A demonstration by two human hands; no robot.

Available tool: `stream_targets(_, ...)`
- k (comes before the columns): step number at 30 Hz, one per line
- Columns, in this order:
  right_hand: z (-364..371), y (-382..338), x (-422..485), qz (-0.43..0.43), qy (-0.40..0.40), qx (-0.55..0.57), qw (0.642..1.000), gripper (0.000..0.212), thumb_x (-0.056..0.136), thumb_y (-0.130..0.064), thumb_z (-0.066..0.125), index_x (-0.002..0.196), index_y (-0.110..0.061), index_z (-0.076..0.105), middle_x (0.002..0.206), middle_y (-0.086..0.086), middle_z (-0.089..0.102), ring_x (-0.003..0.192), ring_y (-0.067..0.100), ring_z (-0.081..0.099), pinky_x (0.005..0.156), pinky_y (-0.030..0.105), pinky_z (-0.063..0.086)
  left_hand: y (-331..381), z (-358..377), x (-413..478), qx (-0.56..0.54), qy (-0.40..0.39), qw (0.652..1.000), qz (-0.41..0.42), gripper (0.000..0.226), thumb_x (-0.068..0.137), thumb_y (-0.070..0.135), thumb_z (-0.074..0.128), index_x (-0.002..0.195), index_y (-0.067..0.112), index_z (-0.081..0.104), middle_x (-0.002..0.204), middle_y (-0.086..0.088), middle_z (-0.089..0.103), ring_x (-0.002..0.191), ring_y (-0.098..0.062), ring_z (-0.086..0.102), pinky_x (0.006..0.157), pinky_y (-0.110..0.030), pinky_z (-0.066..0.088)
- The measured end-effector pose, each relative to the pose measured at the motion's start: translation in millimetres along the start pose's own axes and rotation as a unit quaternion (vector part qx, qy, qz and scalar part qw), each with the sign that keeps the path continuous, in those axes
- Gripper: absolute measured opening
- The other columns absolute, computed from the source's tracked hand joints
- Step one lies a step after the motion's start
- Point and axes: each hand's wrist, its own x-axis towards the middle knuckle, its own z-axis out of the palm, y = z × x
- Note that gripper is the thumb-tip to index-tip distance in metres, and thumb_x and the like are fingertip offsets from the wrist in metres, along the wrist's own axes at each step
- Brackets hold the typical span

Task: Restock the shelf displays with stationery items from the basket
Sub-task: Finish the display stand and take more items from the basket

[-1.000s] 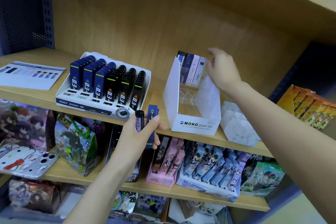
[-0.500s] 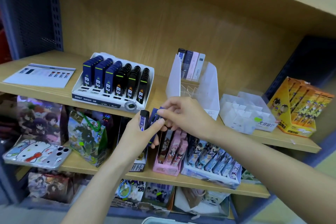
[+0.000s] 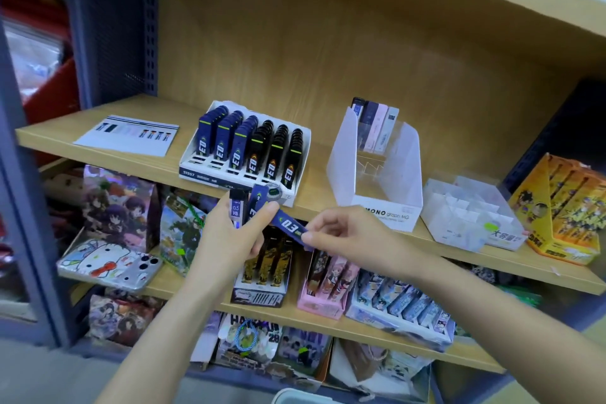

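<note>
Your left hand (image 3: 226, 239) grips spare cases (image 3: 236, 208) below tray (image 3: 205, 175) | right hand (image 3: 347, 236) pinches 0.3 case (image 3: 290, 227), likely for slotting.

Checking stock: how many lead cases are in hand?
3: 0.5 HB case and blue case in left hand, 0.3 case pinched by right hand; more may be hidden.

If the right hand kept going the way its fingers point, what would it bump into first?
Probably the left hand, gripping other lead cases; the 0.3 case pinched by the right hand points straight at it. Depth is unsure from one view.
</note>
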Motion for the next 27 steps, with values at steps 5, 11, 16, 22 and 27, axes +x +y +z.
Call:
stream_targets(5,30.0,-19.1,19.6,-0.053,0.004,-0.029,0.998,0.014,0.088,-0.031,0.064,0.075,-0.027,0.062,0.060,-0.013,0.051,0.049,0.001,0.039,0.051,0.012,0.031,6.0,-17.9,-5.9,0.026,0.002,1.000,0.011,0.021,0.090,0.021,0.061,0.085,0.003,0.051,0.047,-0.002,0.041,0.040,-0.011,0.035,0.039,-0.018,0.029)
stream_targets(11,34.2,-39.8,51.0,-0.085,0.062,-0.033,0.994,0.015,0.093,-0.023,0.058,0.084,-0.016,0.048,0.065,0.003,0.059,0.053,0.012,0.058,0.058,0.031,0.057,7.7,-45.6,-4.1,-0.047,0.070,0.996,-0.043,0.012,0.099,0.014,0.046,0.092,0.004,0.045,0.061,-0.002,0.063,0.036,-0.012,0.036,0.040,-0.024,0.029)
stream_targets(16,27.6,-70.4,87.9,-0.122,0.143,0.006,0.982,0.013,0.097,-0.014,0.050,0.095,-0.019,0.038,0.077,0.009,0.066,0.060,0.012,0.064,0.060,0.020,0.054,6.1,-64.6,-6.0,-0.035,0.108,0.991,-0.075,0.017,0.096,0.005,0.043,0.082,0.004,0.053,0.056,-0.012,0.054,0.043,-0.019,0.039,0.047,-0.027,0.034)
stream_targets(22,43.2,-91.8,137.9,-0.156,0.217,-0.069,0.961,0.023,0.100,-0.022,0.041,0.094,-0.006,0.055,0.081,0.013,0.064,0.079,0.029,0.063,0.079,0.045,0.051,5.8,-82.5,-6.9,-0.078,0.139,0.983,-0.092,0.023,0.098,0.008,0.046,0.119,0.000,0.044,0.091,-0.016,0.071,0.044,-0.016,0.054,0.044,-0.028,0.051)
stream_targets(27,48.4,-94.3,156.4,-0.150,0.198,-0.116,0.962,0.010,0.098,-0.019,0.046,0.104,-0.012,0.051,0.084,0.010,0.062,0.077,0.028,0.066,0.075,0.047,0.054,11.6,-92.1,-6.9,-0.078,0.149,0.981,-0.096,0.007,0.098,0.012,0.048,0.105,0.012,0.049,0.092,-0.013,0.070,0.042,-0.013,0.052,0.038,-0.025,0.048)
